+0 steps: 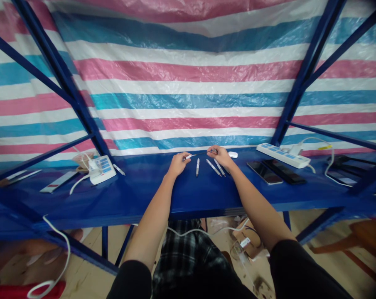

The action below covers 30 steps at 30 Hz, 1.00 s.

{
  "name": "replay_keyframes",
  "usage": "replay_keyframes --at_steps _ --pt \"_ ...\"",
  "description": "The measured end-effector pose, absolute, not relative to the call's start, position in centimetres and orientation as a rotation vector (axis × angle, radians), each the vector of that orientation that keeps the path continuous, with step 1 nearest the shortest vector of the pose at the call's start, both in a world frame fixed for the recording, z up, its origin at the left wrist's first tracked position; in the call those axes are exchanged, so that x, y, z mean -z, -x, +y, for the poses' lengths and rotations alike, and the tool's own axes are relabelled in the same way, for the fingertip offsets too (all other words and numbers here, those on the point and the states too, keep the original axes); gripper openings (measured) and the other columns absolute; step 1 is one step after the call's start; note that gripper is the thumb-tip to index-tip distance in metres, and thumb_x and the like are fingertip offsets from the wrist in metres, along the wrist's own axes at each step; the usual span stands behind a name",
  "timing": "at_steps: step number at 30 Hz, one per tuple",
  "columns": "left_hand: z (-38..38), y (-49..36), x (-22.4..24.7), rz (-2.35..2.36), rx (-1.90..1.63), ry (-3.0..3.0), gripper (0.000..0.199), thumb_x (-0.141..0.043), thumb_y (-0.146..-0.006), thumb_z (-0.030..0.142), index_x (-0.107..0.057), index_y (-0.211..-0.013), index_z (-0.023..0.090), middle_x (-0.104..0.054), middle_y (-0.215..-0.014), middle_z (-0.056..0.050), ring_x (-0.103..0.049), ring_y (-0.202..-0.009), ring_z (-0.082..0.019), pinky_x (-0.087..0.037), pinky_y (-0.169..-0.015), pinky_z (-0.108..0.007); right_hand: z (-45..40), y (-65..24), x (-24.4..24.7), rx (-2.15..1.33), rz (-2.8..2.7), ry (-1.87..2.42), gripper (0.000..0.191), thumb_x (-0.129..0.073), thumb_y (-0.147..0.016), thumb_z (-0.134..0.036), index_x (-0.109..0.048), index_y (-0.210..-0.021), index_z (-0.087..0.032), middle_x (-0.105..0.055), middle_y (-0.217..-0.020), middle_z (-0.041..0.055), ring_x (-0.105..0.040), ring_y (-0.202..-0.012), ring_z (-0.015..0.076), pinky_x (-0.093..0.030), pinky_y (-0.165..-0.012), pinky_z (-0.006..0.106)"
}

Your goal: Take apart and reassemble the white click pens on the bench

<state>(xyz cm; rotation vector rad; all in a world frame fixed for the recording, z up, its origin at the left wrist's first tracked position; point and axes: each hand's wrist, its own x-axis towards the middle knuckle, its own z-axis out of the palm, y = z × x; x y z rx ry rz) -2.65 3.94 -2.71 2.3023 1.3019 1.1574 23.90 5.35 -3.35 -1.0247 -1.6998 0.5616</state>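
At a glossy blue table (150, 187), the left hand (177, 165) pinches a white pen piece (189, 156) and the right hand (220, 156) a thin dark rod (202, 153), fingertips nearly together, apparently for fine control; slim white pens (197, 167) lie on the table, seemingly within easy reach

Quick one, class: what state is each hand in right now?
Left hand: closed, holding a white pen-like piece.
Right hand: closed, pinching a thin dark piece, too small to identify.

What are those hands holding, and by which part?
The left hand grips a white pen-like piece near its left end; the right hand pinches a thin dark rod near its right end.
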Motion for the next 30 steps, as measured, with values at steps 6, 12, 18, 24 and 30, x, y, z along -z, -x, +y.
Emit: replay_keyframes --at_steps 6,12,18,24,30 --pt "3.7 2.6 2.4 1.298 -1.123 -2.307 0.027 -0.068 -0.09 0.024 -0.078 -0.115 0.022 -0.077 -0.108 -0.007 -0.069 -0.099 -0.024 -0.05 -0.092 -0.034 4.9 -23.9 3.0 -0.576 -1.699 1.04 0.031 -0.071 -0.075 -0.044 -0.07 -0.093 -0.019 -0.039 -0.062 -0.0065 -0.041 -0.06 0.014 -0.036 -0.066 0.03" --pt "3.4 2.2 2.5 1.207 -1.126 -2.374 0.03 -0.073 -0.086 0.024 -0.078 -0.116 0.02 -0.073 -0.103 -0.007 -0.066 -0.089 -0.019 -0.05 -0.086 -0.031 3.7 -22.2 2.5 -0.568 -1.823 1.04 0.031 -0.07 -0.076 -0.044 -0.072 -0.091 -0.018 -0.044 -0.062 -0.0052 -0.041 -0.059 0.0141 -0.035 -0.065 0.029" --pt "3.0 1.7 2.6 1.159 -1.1 -2.372 0.025 -0.076 -0.083 0.026 -0.079 -0.107 0.02 -0.075 -0.095 -0.005 -0.066 -0.085 -0.018 -0.049 -0.082 -0.03 3.1 -21.0 2.3 -0.527 -1.842 1.072 0.029 -0.068 -0.077 -0.043 -0.074 -0.09 -0.018 -0.051 -0.061 -0.0029 -0.045 -0.061 0.0153 -0.036 -0.066 0.029" --pt "2.6 1.7 2.2 1.16 -1.072 -2.421 0.025 -0.069 -0.09 0.029 -0.08 -0.11 0.021 -0.075 -0.104 -0.007 -0.069 -0.095 -0.021 -0.05 -0.09 -0.031 3.3 -21.4 2.4 -0.55 -1.864 1.1 0.027 -0.07 -0.074 -0.04 -0.075 -0.089 -0.018 -0.054 -0.063 -0.0021 -0.048 -0.062 0.0158 -0.037 -0.068 0.03" --pt "2.5 1.6 2.3 1.168 -1.051 -2.44 0.026 -0.064 -0.094 0.031 -0.079 -0.113 0.022 -0.075 -0.104 -0.007 -0.069 -0.096 -0.021 -0.05 -0.09 -0.031 3.2 -21.3 2.5 -0.526 -1.875 1.121 0.028 -0.07 -0.075 -0.041 -0.075 -0.089 -0.017 -0.054 -0.063 -0.0028 -0.048 -0.062 0.0148 -0.037 -0.068 0.029"
